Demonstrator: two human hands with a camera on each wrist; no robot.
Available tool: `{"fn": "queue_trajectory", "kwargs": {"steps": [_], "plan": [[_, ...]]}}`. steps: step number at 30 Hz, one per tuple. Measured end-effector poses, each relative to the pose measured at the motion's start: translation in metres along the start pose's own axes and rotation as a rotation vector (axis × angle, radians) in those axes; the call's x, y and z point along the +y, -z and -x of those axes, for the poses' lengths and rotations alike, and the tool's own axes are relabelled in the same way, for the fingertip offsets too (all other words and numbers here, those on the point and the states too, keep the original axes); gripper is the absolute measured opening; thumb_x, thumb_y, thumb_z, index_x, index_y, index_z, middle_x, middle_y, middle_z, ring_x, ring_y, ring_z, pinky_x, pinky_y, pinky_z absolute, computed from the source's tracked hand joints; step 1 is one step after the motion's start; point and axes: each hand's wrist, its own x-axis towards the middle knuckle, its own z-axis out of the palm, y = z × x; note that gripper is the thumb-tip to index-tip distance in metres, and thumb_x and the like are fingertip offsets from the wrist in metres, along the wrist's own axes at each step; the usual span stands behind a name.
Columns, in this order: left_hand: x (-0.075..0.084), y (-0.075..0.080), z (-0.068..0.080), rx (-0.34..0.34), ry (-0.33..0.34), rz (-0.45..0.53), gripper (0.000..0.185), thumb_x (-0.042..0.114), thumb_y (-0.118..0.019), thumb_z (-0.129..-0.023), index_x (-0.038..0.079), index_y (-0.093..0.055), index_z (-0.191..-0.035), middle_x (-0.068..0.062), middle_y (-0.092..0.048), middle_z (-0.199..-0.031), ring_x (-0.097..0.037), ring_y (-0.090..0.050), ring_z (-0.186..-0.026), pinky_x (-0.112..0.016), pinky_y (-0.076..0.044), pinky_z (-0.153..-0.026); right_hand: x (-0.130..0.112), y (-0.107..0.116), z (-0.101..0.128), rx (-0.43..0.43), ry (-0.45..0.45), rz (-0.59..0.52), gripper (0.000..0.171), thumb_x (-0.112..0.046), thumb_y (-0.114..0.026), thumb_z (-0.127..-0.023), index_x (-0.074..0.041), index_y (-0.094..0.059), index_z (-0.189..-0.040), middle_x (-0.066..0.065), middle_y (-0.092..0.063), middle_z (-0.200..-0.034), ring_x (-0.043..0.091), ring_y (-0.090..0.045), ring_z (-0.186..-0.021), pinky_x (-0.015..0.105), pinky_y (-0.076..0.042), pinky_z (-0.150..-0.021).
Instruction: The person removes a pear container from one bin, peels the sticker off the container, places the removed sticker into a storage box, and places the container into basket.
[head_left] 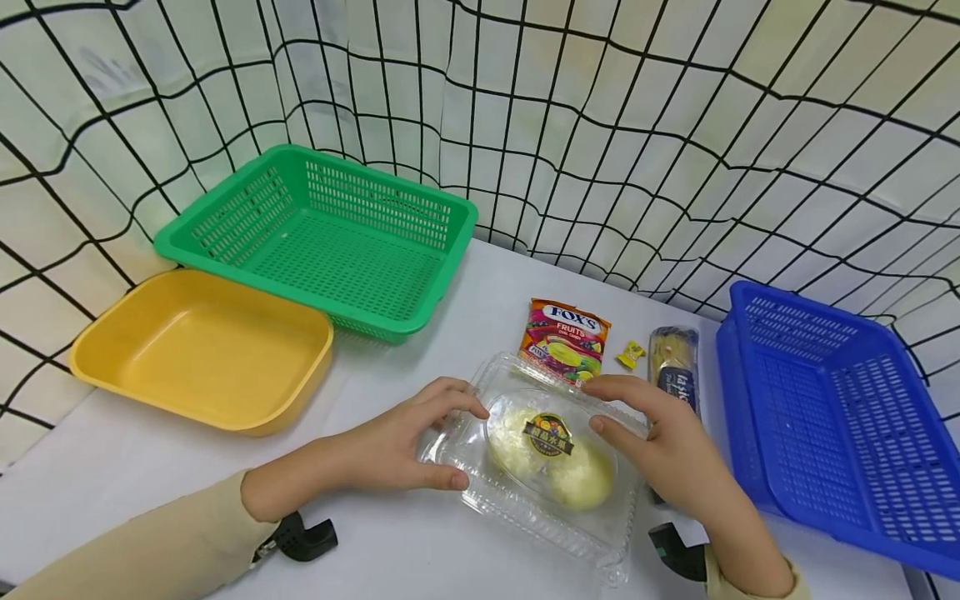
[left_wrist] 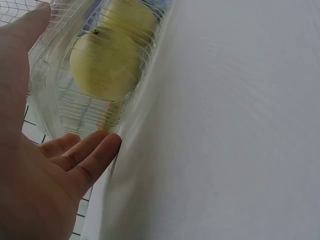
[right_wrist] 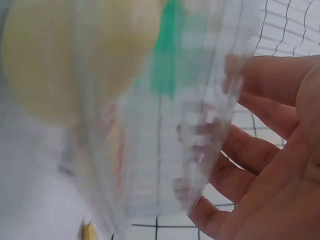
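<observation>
A clear plastic clamshell box [head_left: 551, 533] lies before me, holding pale yellow-green round fruits [head_left: 581, 479]. An oval sticker [head_left: 549, 434] with a printed logo is on its lid. My left hand [head_left: 408, 437] is at the box's left side, thumb and fingers spread apart. In the left wrist view its fingers [left_wrist: 95, 155] reach out nearly straight at the box's side. The right hand [head_left: 671, 446] touches the lid's far right part with forefinger and thumb. Its fingertips show through the blurred plastic in the right wrist view; the fingers are only slightly bent.
Beyond the box lie a Fox's candy bag [head_left: 564, 337], a small yellow wrapped candy [head_left: 631, 355] and a dark-labelled packet [head_left: 673, 367]. A blue basket [head_left: 795, 500] stands right, a green basket [head_left: 442, 292] and yellow tub [head_left: 315, 367] left. Black wire mesh [head_left: 525, 150] encloses the table.
</observation>
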Motion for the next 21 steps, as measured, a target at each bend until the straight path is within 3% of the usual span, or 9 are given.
{"fn": "queue_trajectory", "kwargs": {"steps": [3, 10, 16, 21], "plan": [[-0.001, -0.001, 0.000, 0.003, -0.002, -0.008, 0.069, 0.045, -0.090, -0.093, 0.038, -0.053, -0.150, 0.008, -0.038, -0.163, -0.018, -0.051, -0.140, -0.040, -0.052, -0.109, -0.007, -0.004, 0.001, 0.009, 0.072, 0.015, 0.037, -0.012, -0.083, -0.099, -0.024, -0.077, -0.134, -0.009, -0.071, -0.140, 0.019, -0.063, -0.135, 0.032, -0.048, -0.112], [-0.002, -0.001, 0.000, 0.002, -0.005, 0.006, 0.069, 0.045, -0.090, -0.092, 0.040, -0.052, -0.150, 0.010, -0.038, -0.162, -0.018, -0.049, -0.143, -0.039, -0.052, -0.110, -0.007, -0.020, 0.000, 0.017, 0.271, 0.026, 0.050, -0.006, -0.091, -0.089, -0.024, -0.077, -0.133, -0.008, -0.073, -0.138, 0.019, -0.065, -0.130, 0.034, -0.038, -0.106], [-0.001, -0.001, 0.001, -0.002, 0.001, 0.008, 0.068, 0.045, -0.090, -0.093, 0.039, -0.053, -0.150, 0.009, -0.037, -0.163, -0.017, -0.053, -0.138, -0.038, -0.053, -0.109, -0.005, -0.028, -0.001, 0.012, 0.302, 0.056, 0.054, -0.004, -0.092, -0.086, -0.023, -0.077, -0.135, -0.011, -0.073, -0.136, 0.018, -0.065, -0.128, 0.040, -0.033, -0.101], [-0.001, -0.001, 0.000, -0.001, -0.008, 0.000, 0.068, 0.043, -0.089, -0.094, 0.035, -0.053, -0.151, 0.005, -0.037, -0.164, -0.018, -0.056, -0.133, -0.039, -0.054, -0.108, -0.006, -0.030, -0.002, -0.009, 0.271, 0.052, 0.052, -0.003, -0.091, -0.087, -0.026, -0.079, -0.132, -0.013, -0.074, -0.133, 0.017, -0.066, -0.126, 0.044, -0.032, -0.100]]}}
